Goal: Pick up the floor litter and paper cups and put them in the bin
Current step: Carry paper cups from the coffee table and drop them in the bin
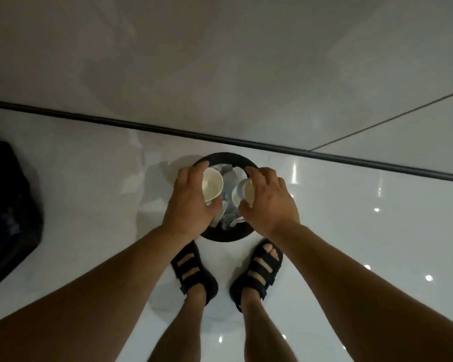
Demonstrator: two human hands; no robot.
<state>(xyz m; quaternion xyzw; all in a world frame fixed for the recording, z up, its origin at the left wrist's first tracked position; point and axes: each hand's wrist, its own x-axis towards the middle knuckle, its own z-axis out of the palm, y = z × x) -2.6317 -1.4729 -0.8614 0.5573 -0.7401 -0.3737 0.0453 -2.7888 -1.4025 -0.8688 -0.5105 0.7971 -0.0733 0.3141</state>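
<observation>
A round black bin (215,236) stands on the white floor just in front of my feet, with crumpled paper litter (229,216) and another white cup (236,196) inside. My left hand (188,202) grips a white paper cup (211,184) over the bin's left half, its mouth facing up toward me. My right hand (271,202) holds a second paper cup (248,191) over the bin's right half, fingers curled round its rim. Both hands hover above the bin opening and hide much of its rim.
A black bag (9,205) lies on the floor at the far left. A dark skirting strip (168,130) runs along the wall foot right behind the bin. My sandalled feet (194,273) stand close to the bin on the glossy tiles.
</observation>
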